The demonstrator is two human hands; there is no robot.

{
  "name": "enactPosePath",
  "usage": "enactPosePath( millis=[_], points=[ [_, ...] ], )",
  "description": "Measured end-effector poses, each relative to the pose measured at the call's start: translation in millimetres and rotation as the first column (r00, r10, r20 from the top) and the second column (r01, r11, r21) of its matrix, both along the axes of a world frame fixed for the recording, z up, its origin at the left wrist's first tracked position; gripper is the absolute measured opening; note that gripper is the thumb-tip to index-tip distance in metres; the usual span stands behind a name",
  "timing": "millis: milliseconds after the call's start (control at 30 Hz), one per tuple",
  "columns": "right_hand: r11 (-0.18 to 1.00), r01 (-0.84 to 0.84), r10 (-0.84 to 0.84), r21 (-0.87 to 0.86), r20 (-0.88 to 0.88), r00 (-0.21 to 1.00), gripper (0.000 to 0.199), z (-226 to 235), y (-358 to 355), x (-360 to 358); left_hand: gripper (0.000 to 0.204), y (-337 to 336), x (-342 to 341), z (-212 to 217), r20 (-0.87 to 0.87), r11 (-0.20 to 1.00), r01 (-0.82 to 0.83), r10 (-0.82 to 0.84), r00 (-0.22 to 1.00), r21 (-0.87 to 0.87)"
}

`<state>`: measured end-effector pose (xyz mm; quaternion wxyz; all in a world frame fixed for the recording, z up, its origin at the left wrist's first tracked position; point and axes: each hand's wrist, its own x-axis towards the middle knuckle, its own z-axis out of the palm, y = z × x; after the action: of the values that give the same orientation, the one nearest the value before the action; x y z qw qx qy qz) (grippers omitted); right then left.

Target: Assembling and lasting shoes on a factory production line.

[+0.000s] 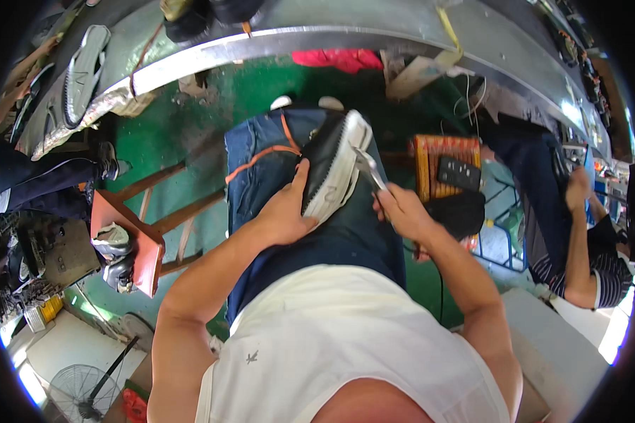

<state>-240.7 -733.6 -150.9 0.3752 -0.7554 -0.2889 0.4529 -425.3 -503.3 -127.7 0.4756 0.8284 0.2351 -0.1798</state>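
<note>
Across my lap lies a black shoe [322, 156] with a thick white sole [339, 176], its sole side turned to my right. My left hand [286, 211] grips the shoe along its near left side. An orange cord [264, 151] trails from beside the shoe over the dark blue cloth [250, 169] on my legs. In my right hand [402, 210] is a shiny metal hand tool [371, 171]; its narrow end meets or nearly meets the sole's edge. The tool's exact kind cannot be made out, and its handle is mostly hidden by my fingers.
Ahead runs a metal-edged bench [317, 35] with shoes on it. An orange wooden stool [423, 158] bearing a black power strip [459, 173] stands to my right, near a seated co-worker [578, 268]. At left are more shoes on a reddish board [130, 225] and a fan [85, 391].
</note>
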Motion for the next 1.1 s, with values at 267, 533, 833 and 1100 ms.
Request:
enactPosePath(
  millis=[267,533,833,1100],
  points=[
    [0.964,0.257,-0.266,-0.067,-0.235,0.935,0.03,-6,-36,-3,0.052,61,67,102,0.671,0.989,-0.073,0.143,0.728,-0.133],
    [0.996,0.023,-0.033,-0.089,-0.122,0.992,0.031,34,-8,11,0.052,34,101,-40,0.104,0.806,-0.27,0.377,0.92,-0.527],
    [0.867,-0.479,0.498,-0.139,0.177,0.849,0.053,65,38,26,0.022,-12,25,-31,0.524,0.926,-0.37,0.28,0.805,0.072],
    [0.631,-0.596,0.751,-0.497,0.202,0.628,0.034,96,88,39,0.064,-27,33,-94,0.177,0.593,-0.445,0.711,0.681,-0.671]
  ],
)
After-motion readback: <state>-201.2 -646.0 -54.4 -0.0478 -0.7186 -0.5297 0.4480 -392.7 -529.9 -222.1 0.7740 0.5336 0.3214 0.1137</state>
